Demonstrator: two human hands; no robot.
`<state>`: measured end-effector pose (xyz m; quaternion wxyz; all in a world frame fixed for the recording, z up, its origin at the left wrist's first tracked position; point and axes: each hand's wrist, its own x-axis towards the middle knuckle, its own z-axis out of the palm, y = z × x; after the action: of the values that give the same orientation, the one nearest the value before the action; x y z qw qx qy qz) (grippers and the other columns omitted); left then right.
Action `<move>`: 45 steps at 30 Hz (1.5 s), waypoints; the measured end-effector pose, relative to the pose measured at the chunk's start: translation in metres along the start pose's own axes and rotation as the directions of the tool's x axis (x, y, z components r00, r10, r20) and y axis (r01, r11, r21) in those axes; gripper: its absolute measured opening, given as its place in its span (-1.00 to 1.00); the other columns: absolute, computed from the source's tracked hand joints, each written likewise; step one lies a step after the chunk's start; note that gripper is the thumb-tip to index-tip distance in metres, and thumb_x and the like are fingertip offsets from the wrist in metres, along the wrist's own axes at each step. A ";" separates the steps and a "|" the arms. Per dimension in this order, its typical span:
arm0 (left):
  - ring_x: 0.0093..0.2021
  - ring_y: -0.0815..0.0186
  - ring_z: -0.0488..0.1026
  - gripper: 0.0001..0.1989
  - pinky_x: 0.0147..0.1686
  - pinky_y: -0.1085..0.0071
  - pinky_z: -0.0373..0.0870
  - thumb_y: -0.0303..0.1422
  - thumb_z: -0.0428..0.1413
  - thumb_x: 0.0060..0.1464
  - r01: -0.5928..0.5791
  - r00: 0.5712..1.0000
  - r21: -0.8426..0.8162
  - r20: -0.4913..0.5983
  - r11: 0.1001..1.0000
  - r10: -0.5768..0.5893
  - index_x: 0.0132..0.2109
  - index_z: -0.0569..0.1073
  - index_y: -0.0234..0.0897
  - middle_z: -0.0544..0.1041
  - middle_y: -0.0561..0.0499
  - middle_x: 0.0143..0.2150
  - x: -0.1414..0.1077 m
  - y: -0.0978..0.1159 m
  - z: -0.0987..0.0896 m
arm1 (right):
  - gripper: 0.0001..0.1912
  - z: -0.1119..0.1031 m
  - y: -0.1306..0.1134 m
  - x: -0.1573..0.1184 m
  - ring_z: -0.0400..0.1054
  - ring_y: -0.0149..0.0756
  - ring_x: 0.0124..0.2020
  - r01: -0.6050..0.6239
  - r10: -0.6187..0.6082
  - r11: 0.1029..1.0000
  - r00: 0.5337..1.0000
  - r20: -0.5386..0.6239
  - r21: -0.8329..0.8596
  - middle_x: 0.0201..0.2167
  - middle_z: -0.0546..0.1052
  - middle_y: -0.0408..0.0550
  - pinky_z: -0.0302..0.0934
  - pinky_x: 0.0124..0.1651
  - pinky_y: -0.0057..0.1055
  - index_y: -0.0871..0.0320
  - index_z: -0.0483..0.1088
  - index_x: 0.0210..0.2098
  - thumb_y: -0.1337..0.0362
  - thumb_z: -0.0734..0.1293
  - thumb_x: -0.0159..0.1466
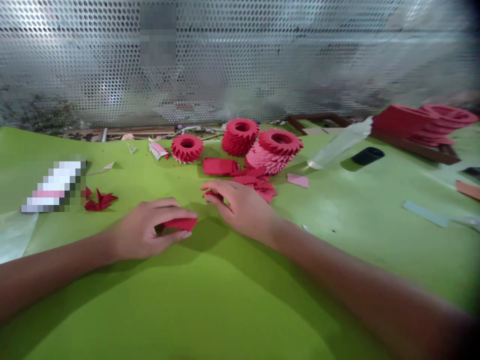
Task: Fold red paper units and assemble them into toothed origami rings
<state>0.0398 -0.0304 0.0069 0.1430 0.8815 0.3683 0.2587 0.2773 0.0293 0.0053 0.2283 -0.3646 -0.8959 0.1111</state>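
My left hand (148,230) pinches a folded red paper piece (181,224) between thumb and fingers. My right hand (240,207) is curled over a small red paper piece (213,195), which is partly hidden by the fingers. Just beyond that hand lie loose red folded paper units (257,182) and a flat bundle of red paper (220,166). Farther back stand round origami rings of folded paper: a small red one (187,148), a taller red one (240,136), and a pink-and-red stack (273,152). Both hands rest low over the green surface.
A green sheet (240,300) covers the work surface. Red paper stacks (412,125) lie at the far right, near a clear plastic sleeve (339,143) and a black roll (368,156). A blurred packet (52,187) lies at left. Perforated metal (240,60) stands behind.
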 end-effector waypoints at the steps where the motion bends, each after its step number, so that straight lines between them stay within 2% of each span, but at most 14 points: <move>1: -0.34 0.35 0.52 -0.74 -0.36 0.48 0.45 -0.30 0.14 0.26 0.025 1.000 -0.037 -0.002 0.999 -0.025 0.02 0.56 -0.31 0.61 -0.07 -0.23 0.000 0.001 -0.001 | -0.70 -0.001 0.000 0.000 0.52 -0.18 -0.13 -0.007 0.007 1.000 1.000 0.006 -0.003 -0.06 0.62 0.02 0.31 -0.13 -0.31 0.15 0.40 0.10 0.25 0.19 0.44; 4: -0.35 0.35 0.50 -0.75 -0.39 0.49 0.44 -0.26 0.20 0.19 0.167 0.985 -0.233 0.003 0.958 -0.171 -0.05 0.58 -0.29 0.59 -0.05 -0.24 0.000 0.004 -0.003 | -0.73 -0.003 0.000 -0.002 0.54 -0.23 -0.23 -0.015 0.015 1.000 1.000 -0.004 0.005 -0.12 0.64 -0.05 0.30 -0.22 -0.35 0.10 0.41 0.06 0.21 0.22 0.43; 5: -0.38 0.37 0.48 -0.75 -0.44 0.51 0.42 -0.24 0.22 0.17 0.230 0.972 -0.332 0.024 0.915 -0.235 -0.07 0.58 -0.28 0.59 -0.04 -0.25 -0.001 0.005 -0.003 | -0.75 -0.003 0.000 -0.002 0.54 -0.24 -0.25 -0.001 0.001 1.000 1.000 -0.020 0.010 -0.15 0.65 -0.06 0.29 -0.22 -0.37 0.10 0.43 0.02 0.20 0.23 0.43; 7: -0.47 0.42 0.42 -0.71 -0.55 0.54 0.36 -0.20 0.23 0.14 0.341 0.937 -0.538 0.122 0.771 -0.328 -0.06 0.57 -0.29 0.57 -0.01 -0.29 -0.003 0.006 -0.004 | -0.78 -0.005 -0.001 -0.003 0.52 -0.26 -0.25 0.052 -0.051 0.999 0.997 -0.057 0.003 -0.20 0.65 -0.08 0.28 -0.21 -0.37 0.11 0.48 -0.07 0.18 0.24 0.43; 9: -0.55 0.47 0.32 -0.67 -0.63 0.56 0.30 -0.16 0.24 0.12 0.407 0.910 -0.670 0.237 0.620 -0.341 -0.06 0.57 -0.29 0.54 0.01 -0.34 -0.003 0.004 -0.006 | -0.78 -0.007 -0.002 -0.004 0.51 -0.26 -0.24 0.109 -0.111 0.994 0.990 -0.084 -0.027 -0.23 0.64 -0.07 0.27 -0.20 -0.37 0.11 0.50 -0.12 0.18 0.25 0.42; 12: -0.55 0.48 0.30 -0.66 -0.63 0.55 0.31 -0.16 0.26 0.09 0.466 0.884 -0.710 0.344 0.528 -0.317 -0.09 0.57 -0.30 0.52 0.02 -0.38 0.000 0.002 -0.009 | -0.77 -0.008 -0.003 -0.005 0.48 -0.25 -0.22 0.176 -0.181 0.982 0.979 -0.095 -0.066 -0.26 0.63 -0.04 0.27 -0.18 -0.35 0.12 0.52 -0.15 0.21 0.24 0.42; 15: -0.53 0.46 0.33 -0.70 -0.60 0.55 0.33 -0.19 0.28 0.07 0.502 0.864 -0.703 0.384 0.503 -0.326 -0.12 0.58 -0.30 0.53 0.02 -0.38 0.004 0.001 -0.012 | -0.77 -0.006 -0.003 -0.006 0.48 -0.26 -0.22 0.228 -0.233 0.971 0.970 -0.066 -0.071 -0.28 0.64 -0.05 0.28 -0.18 -0.36 0.13 0.54 -0.15 0.24 0.24 0.42; 19: -0.51 0.46 0.34 -0.74 -0.60 0.56 0.31 -0.27 0.30 0.03 0.518 0.852 -0.719 0.381 0.465 -0.360 -0.15 0.59 -0.30 0.55 0.01 -0.37 0.006 0.002 -0.012 | -0.77 -0.003 0.001 -0.006 0.49 -0.29 -0.24 0.268 -0.271 0.961 0.961 -0.053 -0.063 -0.26 0.65 -0.07 0.30 -0.18 -0.37 0.13 0.55 -0.10 0.28 0.25 0.42; 27: -0.54 0.47 0.31 -0.71 -0.60 0.54 0.27 -0.23 0.28 0.09 0.482 0.868 -0.765 0.347 0.428 -0.356 -0.10 0.58 -0.32 0.53 0.01 -0.40 -0.001 -0.007 -0.007 | -0.81 -0.008 -0.008 -0.008 0.52 -0.32 -0.28 0.236 -0.229 0.972 0.955 -0.189 0.015 -0.28 0.66 -0.10 0.36 -0.17 -0.38 0.09 0.56 -0.14 0.24 0.29 0.39; 31: -0.55 0.46 0.29 -0.69 -0.63 0.54 0.25 -0.19 0.29 0.06 0.484 0.866 -0.753 0.337 0.445 -0.371 -0.13 0.59 -0.30 0.53 0.01 -0.41 0.000 -0.006 -0.008 | -0.87 -0.010 -0.014 -0.012 0.54 -0.35 -0.29 0.361 -0.327 0.930 0.902 -0.283 0.075 -0.26 0.68 -0.07 0.38 -0.18 -0.43 0.14 0.55 -0.17 0.31 0.34 0.36; 34: -0.55 0.46 0.30 -0.68 -0.64 0.53 0.25 -0.17 0.29 0.04 0.497 0.860 -0.727 0.338 0.474 -0.383 -0.13 0.59 -0.31 0.53 0.01 -0.42 0.002 -0.004 -0.009 | -0.90 -0.012 -0.017 -0.014 0.53 -0.35 -0.31 0.462 -0.432 0.886 0.844 -0.319 0.023 -0.28 0.67 -0.05 0.38 -0.18 -0.41 0.16 0.55 -0.23 0.35 0.36 0.33; 37: -0.55 0.46 0.30 -0.68 -0.63 0.54 0.25 -0.18 0.29 0.05 0.509 0.854 -0.714 0.349 0.481 -0.386 -0.13 0.59 -0.31 0.51 0.03 -0.45 0.003 -0.003 -0.010 | -0.91 -0.012 -0.019 -0.016 0.51 -0.37 -0.36 0.507 -0.493 0.860 0.803 -0.335 -0.051 -0.31 0.67 -0.09 0.36 -0.26 -0.40 0.15 0.55 -0.20 0.37 0.37 0.32; 40: -0.54 0.46 0.30 -0.71 -0.62 0.54 0.25 -0.22 0.30 0.05 0.516 0.848 -0.726 0.359 0.454 -0.389 -0.14 0.59 -0.31 0.50 0.04 -0.45 0.003 -0.002 -0.011 | -0.89 -0.011 -0.020 -0.019 0.52 -0.39 -0.37 0.527 -0.526 0.845 0.785 -0.326 -0.093 -0.29 0.68 -0.12 0.36 -0.33 -0.42 0.17 0.54 -0.17 0.38 0.39 0.30; 45: -0.52 0.47 0.31 -0.79 -0.59 0.56 0.24 -0.34 0.30 0.05 0.517 0.846 -0.750 0.375 0.412 -0.379 -0.14 0.60 -0.29 0.51 0.06 -0.44 0.003 -0.003 -0.010 | -0.87 -0.011 -0.021 -0.020 0.54 -0.44 -0.37 0.512 -0.519 0.852 0.802 -0.296 -0.107 -0.26 0.68 -0.16 0.38 -0.36 -0.44 0.15 0.54 -0.15 0.38 0.35 0.33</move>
<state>0.0342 -0.0255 0.0147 0.6314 0.5908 0.4119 0.2875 0.2830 0.0008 0.0164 0.3854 -0.1231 -0.9142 -0.0245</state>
